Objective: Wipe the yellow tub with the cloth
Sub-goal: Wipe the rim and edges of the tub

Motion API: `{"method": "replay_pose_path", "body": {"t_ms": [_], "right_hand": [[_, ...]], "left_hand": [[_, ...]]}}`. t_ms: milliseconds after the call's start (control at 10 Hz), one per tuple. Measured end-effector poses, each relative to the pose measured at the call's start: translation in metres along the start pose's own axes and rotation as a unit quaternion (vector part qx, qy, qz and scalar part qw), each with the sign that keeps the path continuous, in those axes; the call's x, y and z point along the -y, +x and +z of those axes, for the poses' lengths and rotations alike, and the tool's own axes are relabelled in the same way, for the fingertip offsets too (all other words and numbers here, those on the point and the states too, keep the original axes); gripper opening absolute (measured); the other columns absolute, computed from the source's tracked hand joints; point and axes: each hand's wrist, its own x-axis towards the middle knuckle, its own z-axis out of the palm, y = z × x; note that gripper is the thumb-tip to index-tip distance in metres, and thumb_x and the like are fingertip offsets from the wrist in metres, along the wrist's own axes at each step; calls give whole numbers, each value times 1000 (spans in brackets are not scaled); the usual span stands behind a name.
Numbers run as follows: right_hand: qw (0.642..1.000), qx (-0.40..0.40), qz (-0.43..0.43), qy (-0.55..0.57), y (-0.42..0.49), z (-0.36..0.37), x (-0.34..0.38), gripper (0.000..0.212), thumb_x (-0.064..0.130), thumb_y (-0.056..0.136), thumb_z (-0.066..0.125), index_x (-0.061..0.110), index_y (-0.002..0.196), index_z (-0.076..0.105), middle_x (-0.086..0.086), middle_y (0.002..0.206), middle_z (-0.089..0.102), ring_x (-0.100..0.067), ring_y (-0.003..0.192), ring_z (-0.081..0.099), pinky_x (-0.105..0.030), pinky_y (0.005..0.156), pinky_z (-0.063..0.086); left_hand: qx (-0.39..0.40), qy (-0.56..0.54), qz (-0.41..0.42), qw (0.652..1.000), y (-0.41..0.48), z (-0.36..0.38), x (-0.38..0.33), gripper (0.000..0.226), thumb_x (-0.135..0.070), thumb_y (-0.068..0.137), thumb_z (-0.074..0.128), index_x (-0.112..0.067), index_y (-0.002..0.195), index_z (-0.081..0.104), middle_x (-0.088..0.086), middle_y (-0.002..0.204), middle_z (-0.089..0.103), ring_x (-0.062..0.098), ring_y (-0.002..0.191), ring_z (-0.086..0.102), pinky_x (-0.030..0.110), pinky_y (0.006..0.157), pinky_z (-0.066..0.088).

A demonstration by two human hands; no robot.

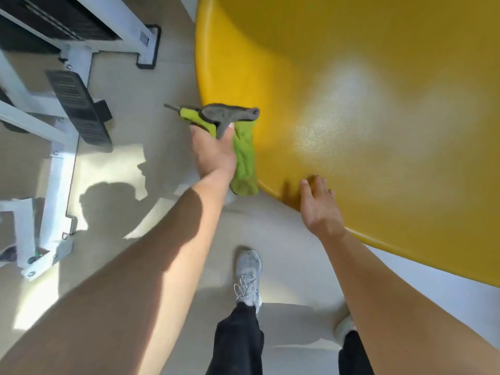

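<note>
The large yellow tub (365, 98) fills the upper right, its glossy curved surface catching light. My left hand (213, 152) grips a green and grey cloth (244, 155) bunched against the tub's left edge; the grey part sticks out above my fingers and the green part hangs down along the rim. My right hand (320, 209) rests on the tub's lower rim with its fingers spread and straight, holding nothing.
A white metal machine frame (62, 169) with a black ribbed footplate (78, 106) stands to the left on the pale floor. My feet in grey sneakers (249, 277) stand just below the tub's edge.
</note>
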Motion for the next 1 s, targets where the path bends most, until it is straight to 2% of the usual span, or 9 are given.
{"method": "replay_pose_path", "body": {"t_ms": [100,300,400,500,600,700,800,900,1000], "right_hand": [[1000,-3,-20,7,-5,-3,4,96,73,78,3,22,156,25,-4,166,14,-23,151,10,-50,122,13],[999,-4,28,28,-10,2,8,96,80,76,16,27,157,19,-1,166,11,-26,151,11,-59,119,18],[998,6,30,-49,-8,4,9,100,79,71,0,31,156,21,-1,167,1,-32,151,5,-62,116,24],[997,11,44,-60,-12,3,15,90,76,85,9,25,160,9,0,168,-7,-32,153,-1,-62,116,24],[997,5,48,-62,-16,-1,21,86,70,94,22,18,160,1,-1,168,-7,-31,154,-1,-60,117,23],[997,-1,41,-65,-14,1,22,88,70,93,25,18,160,1,-1,168,-7,-31,154,0,-61,116,25],[998,8,32,-61,-10,1,19,92,75,88,22,19,159,4,-3,168,-5,-34,153,1,-61,116,26],[997,15,19,-70,-5,-2,15,99,80,77,13,24,158,14,-6,168,-2,-37,153,4,-60,115,29],[998,9,27,-58,-4,-3,16,89,70,90,31,19,159,7,-3,168,-2,-33,154,3,-58,115,31]], "left_hand": [[-34,28,123,991,39,-15,-44,56,-36,88,69,1,124,48,19,130,58,33,123,51,30,98,34],[37,91,86,991,22,-13,-22,61,-31,91,66,2,135,40,25,131,55,40,123,50,38,96,35],[131,95,47,986,-10,-14,15,63,-27,90,68,5,135,37,28,129,55,42,121,51,40,95,38],[121,105,49,986,3,-14,1,57,-31,92,65,2,129,38,25,126,56,41,118,52,40,91,38],[102,143,101,979,31,-20,-32,56,-36,92,63,1,127,38,24,124,56,40,116,52,40,86,39],[111,187,148,965,57,-27,-66,70,-39,94,60,0,143,28,24,136,50,39,124,48,42,95,39],[121,206,197,951,80,-27,-97,70,-40,94,59,0,143,28,24,138,48,39,127,47,43,99,38],[125,230,247,933,98,-22,-122,61,-39,93,62,1,131,37,23,128,54,39,118,53,41,92,42],[121,251,276,920,107,-16,-144,60,-38,92,63,0,132,37,22,126,56,39,115,55,41,87,43]]}}
